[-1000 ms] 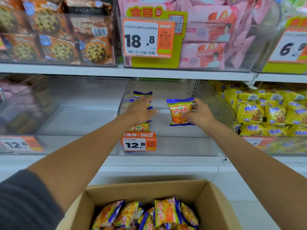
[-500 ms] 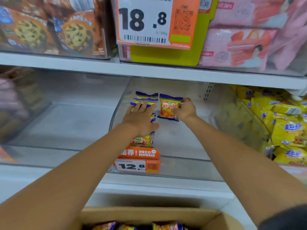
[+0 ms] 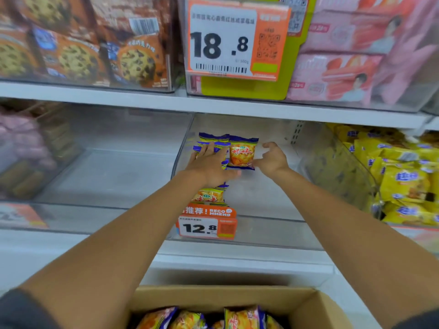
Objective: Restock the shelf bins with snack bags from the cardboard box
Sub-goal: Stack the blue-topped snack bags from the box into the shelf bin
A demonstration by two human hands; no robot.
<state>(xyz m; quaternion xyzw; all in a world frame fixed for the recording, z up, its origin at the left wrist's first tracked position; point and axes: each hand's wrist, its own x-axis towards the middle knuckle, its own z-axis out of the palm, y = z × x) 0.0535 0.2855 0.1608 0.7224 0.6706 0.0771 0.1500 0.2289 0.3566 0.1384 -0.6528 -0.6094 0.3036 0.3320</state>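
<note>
Left hand [image 3: 209, 165], fingers straight, is being pressed flat on the row of snack bags [image 3: 209, 195] in the clear bin [image 3: 273, 231]. Just right of it, an upright snack bag [image 3: 241, 153] is being touched by the loosely curled right hand [image 3: 273, 160], nothing gripped.

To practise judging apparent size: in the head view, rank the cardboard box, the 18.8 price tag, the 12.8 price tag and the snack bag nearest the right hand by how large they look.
1. cardboard box
2. 18.8 price tag
3. 12.8 price tag
4. snack bag
The bag stands farther back, so real sizes may differ.
</note>
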